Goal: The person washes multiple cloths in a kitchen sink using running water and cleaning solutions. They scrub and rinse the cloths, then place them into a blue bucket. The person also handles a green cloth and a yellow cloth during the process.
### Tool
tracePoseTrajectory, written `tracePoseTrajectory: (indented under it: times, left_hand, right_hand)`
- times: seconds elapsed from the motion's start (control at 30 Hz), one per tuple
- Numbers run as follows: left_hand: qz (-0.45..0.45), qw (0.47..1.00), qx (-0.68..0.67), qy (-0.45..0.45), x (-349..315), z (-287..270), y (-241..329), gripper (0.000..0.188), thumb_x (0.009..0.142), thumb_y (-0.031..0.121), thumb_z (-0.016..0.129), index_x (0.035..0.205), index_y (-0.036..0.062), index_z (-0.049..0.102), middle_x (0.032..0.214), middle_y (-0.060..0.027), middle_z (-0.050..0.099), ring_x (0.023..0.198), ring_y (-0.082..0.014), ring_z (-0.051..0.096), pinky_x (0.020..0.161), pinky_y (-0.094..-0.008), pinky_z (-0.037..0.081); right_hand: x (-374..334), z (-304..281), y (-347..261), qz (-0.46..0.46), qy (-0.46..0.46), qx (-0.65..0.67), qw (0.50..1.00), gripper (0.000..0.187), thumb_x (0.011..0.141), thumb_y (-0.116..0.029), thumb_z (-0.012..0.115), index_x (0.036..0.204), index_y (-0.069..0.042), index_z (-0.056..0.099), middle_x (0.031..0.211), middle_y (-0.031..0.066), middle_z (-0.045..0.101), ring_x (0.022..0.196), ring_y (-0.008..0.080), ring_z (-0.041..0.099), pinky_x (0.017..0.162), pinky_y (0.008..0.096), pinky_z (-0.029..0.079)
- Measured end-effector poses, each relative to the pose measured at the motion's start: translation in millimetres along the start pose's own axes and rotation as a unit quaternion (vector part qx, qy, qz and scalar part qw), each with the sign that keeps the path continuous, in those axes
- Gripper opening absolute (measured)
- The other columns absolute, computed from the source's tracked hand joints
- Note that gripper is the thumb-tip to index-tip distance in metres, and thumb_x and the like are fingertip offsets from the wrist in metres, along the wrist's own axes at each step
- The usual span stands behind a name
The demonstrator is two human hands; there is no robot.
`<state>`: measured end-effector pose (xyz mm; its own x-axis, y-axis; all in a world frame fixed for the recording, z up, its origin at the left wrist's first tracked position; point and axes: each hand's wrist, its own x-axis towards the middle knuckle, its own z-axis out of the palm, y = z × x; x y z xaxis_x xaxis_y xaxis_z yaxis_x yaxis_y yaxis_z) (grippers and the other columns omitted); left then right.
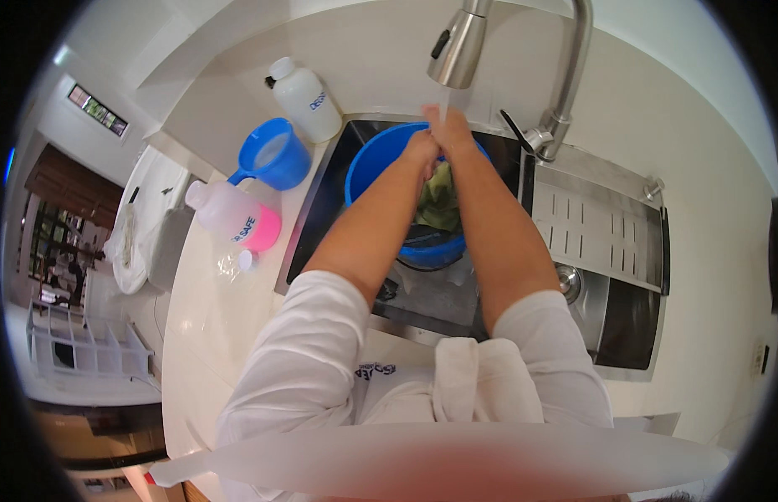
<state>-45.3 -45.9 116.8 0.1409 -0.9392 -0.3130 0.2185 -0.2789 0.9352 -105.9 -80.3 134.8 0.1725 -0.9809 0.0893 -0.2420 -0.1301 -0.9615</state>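
Observation:
Both of my hands meet over a blue bucket (pixel 374 155) standing in the left sink basin. My left hand (pixel 421 151) is closed, its fingers curled at the top of a wet green cloth (pixel 440 201) that hangs down into the bucket. Pressed against it from the right is my right hand (pixel 450 130), directly in the water stream; its fingers are partly hidden, so I cannot tell how they are bent. Water runs from the metal spray head (pixel 458 50) just above. The bucket's bottom is mostly covered by the cloth and my forearms.
Left of the sink, the counter (pixel 213 314) holds a blue dipper (pixel 276 155), a white bottle (pixel 309 100), a bottle of pink liquid (pixel 238 219) and a small white cap (pixel 248 260). A slotted metal drain tray (pixel 594 222) covers part of the right basin, beside the faucet neck (pixel 573 84).

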Motion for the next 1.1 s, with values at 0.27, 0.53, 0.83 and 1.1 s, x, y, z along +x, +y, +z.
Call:
tracePoseTrajectory:
  times: [0.27, 0.53, 0.83, 1.1]
  left_hand:
    - [0.504, 0.788, 0.324, -0.144, -130, 11, -36, 0.054, 0.089, 0.027, 0.034, 0.134, 0.0103, 0.011, 0.137, -0.017, 0.017, 0.128, -0.0297, 0.014, 0.101, -0.0366, 0.017]
    - [0.513, 0.644, 0.444, -0.353, -186, 6, 22, 0.041, 0.086, 0.032, 0.038, 0.118, 0.0087, 0.046, 0.125, -0.0145, 0.041, 0.124, -0.0298, 0.025, 0.098, -0.0542, 0.012]
    - [0.108, 0.639, 0.743, -0.165, -82, 10, 60, 0.039, 0.078, 0.033, 0.037, 0.094, 0.0078, 0.062, 0.1, -0.0114, 0.059, 0.098, -0.0303, 0.053, 0.081, -0.0384, 0.04]
    - [0.324, 0.764, 0.451, -0.328, -126, 22, 22, 0.031, 0.078, 0.026, 0.043, 0.084, 0.004, 0.064, 0.094, -0.0124, 0.06, 0.099, -0.0289, 0.051, 0.091, -0.0364, 0.033]
  right_hand:
    - [36, -16, 38, 0.225, 0.019, 0.372, 0.9, 0.031, 0.079, -0.027, 0.05, 0.102, -0.006, 0.053, 0.084, 0.0099, 0.055, 0.062, 0.0227, 0.052, 0.052, 0.0337, 0.042]
    - [27, 24, 29, 0.138, -0.015, 0.011, 0.99, 0.033, 0.078, -0.027, 0.052, 0.102, -0.005, 0.052, 0.088, 0.0139, 0.058, 0.077, 0.0289, 0.058, 0.062, 0.0379, 0.045]
    - [-6, 51, 50, -0.061, -0.175, -0.458, 0.869, 0.027, 0.078, -0.017, 0.046, 0.102, -0.012, 0.058, 0.111, 0.0122, 0.052, 0.1, 0.0306, 0.051, 0.085, 0.04, 0.041]
    - [-9, 41, 47, -0.142, -0.267, -0.546, 0.781, 0.032, 0.077, -0.01, 0.045, 0.106, -0.012, 0.056, 0.11, 0.0122, 0.052, 0.1, 0.0301, 0.051, 0.087, 0.0388, 0.04]
